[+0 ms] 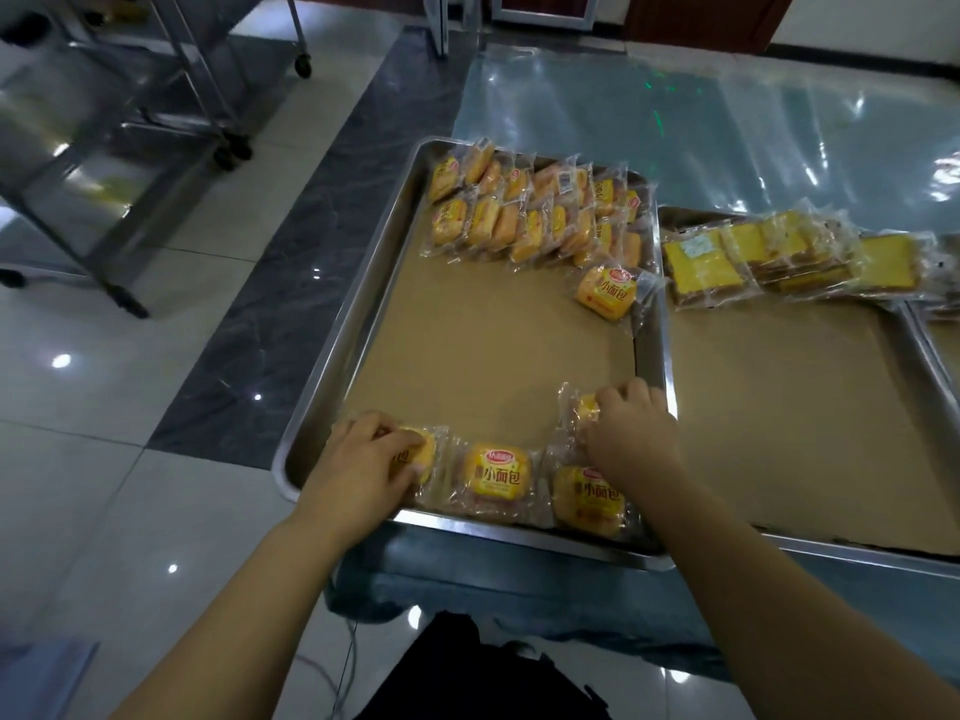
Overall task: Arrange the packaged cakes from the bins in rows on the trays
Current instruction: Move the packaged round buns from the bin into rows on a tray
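left hand (pixel 363 462): i see its fingers curled round a packaged cake (pixel 423 449), near-left corner of the tray (pixel 358 298).
right hand (pixel 626 433): fingers pinching a second cake (pixel 586 406), near-right in the tray.

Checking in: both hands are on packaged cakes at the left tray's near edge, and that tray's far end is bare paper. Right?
Not quite. The head view shows the left tray holding rows of cakes at its far end; the bare paper is in its middle. The left hand and right hand are indeed on packaged cakes at the near edge.
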Tool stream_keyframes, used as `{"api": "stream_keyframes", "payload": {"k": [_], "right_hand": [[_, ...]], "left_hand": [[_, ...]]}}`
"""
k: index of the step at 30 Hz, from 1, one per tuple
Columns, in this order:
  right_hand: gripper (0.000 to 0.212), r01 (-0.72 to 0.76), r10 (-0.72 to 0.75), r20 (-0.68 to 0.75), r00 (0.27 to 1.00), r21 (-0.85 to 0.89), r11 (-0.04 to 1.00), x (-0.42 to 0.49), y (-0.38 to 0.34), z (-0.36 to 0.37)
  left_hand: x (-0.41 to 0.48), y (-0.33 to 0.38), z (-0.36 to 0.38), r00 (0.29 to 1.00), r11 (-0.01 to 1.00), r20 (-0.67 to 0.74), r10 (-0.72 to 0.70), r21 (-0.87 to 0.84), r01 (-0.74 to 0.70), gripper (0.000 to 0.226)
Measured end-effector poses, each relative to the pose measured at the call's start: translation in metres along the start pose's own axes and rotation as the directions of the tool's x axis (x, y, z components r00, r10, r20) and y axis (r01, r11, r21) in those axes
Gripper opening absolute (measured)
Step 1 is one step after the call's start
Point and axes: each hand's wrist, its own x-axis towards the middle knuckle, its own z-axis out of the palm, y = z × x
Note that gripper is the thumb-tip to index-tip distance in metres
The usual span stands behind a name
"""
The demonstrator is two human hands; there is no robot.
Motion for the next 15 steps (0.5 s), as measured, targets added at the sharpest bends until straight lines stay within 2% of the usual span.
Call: {"api": "stream_keyframes", "payload": {"k": [5,11,15], "right_hand": [[0.034,-0.034,0.034,0.002,0.999,0.009,0.999,0.0,-0.002,-0.004],[0.035,-0.035,0.053,-0.131,0.99,0.14,0.99,0.024,0.001,-0.02],[0.035,-0.109,0.129,-0.101,0.987,0.184,0.977,0.054,0.006,-0.034]], "left_hand": [[0.001,-0.001,-0.004,1.0,0.999,-0.014,-0.004,-0.032,0.004,0.032],[0.039,0.003,-0.013,0.997,0.997,-0.038,0.06,-0.053,-0.062,0.029],[0.083,0.01,-0.02,0.994,0.993,-0.009,0.108,-0.036,-0.109,0.029]]}}
